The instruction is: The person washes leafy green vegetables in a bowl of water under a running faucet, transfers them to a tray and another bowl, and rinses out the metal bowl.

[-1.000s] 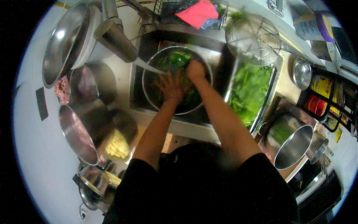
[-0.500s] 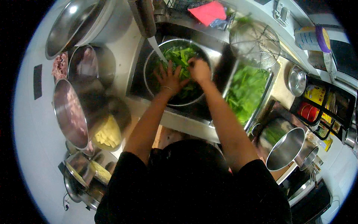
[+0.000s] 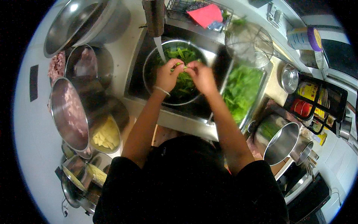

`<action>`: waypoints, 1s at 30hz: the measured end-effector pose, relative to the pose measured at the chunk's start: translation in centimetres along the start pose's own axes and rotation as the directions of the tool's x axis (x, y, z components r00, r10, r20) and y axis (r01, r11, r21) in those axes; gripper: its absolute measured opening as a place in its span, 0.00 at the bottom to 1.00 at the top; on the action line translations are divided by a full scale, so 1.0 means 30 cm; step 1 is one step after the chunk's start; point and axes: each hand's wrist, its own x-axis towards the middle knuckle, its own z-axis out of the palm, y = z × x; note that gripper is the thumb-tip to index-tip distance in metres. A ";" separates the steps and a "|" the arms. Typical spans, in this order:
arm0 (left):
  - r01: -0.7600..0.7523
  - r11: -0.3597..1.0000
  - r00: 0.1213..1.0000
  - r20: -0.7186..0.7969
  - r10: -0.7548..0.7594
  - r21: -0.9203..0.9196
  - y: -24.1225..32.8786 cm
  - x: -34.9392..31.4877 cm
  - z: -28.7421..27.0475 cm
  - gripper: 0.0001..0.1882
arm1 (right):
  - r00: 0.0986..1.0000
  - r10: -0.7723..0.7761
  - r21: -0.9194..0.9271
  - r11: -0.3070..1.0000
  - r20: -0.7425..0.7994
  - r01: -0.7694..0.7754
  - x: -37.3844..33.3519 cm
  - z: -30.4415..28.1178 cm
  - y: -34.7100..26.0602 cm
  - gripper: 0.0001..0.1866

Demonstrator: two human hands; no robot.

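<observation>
Both my hands meet over a round metal basin (image 3: 144, 71) in the sink, with loose leafy greens (image 3: 186, 87) inside. My left hand (image 3: 167, 76) pinches a short green vegetable stem (image 3: 180, 65) in its fingertips. On the other side of the stem, my right hand (image 3: 202, 76) also has its fingertips closed on it. Just above my left hand, a tap (image 3: 153, 18) lets a pale stream of water down into the basin. Right of the sink, a tray (image 3: 264, 87) is heaped with more greens (image 3: 242, 87).
At left stand steel bowls of meat (image 3: 72, 108) and pale yellow slices (image 3: 106, 136). A wire strainer (image 3: 249, 44) lies beyond the tray. Steel pots (image 3: 282, 143) and a black rack (image 3: 322, 99) stand at right. A pink cloth (image 3: 205, 15) lies behind the sink.
My left hand has drawn its spread fingers together and moved beside my right hand. Both now pinch a green stem above the basin. The view has shifted slightly.
</observation>
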 end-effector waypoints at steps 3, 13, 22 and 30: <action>0.092 0.974 0.994 -0.036 -0.102 -0.206 0.006 0.001 -0.017 0.09 | 0.998 0.037 0.178 0.983 0.050 -0.046 0.004 -0.015 0.009 0.08; 0.198 0.872 0.965 -0.067 -0.253 -0.447 -0.048 -0.013 0.016 0.08 | 0.909 0.378 0.554 0.801 -0.174 -0.227 0.016 -0.031 -0.029 0.06; 0.423 0.656 0.882 0.119 -0.456 -0.625 -0.047 -0.032 -0.031 0.10 | 0.816 0.439 0.732 0.680 -0.376 -0.029 0.345 -0.400 -0.004 0.15; 0.163 0.985 0.959 -0.226 -0.173 -0.063 -0.172 0.014 -0.078 0.11 | 0.903 0.430 0.196 0.886 -0.012 -0.419 0.108 -0.085 0.018 0.07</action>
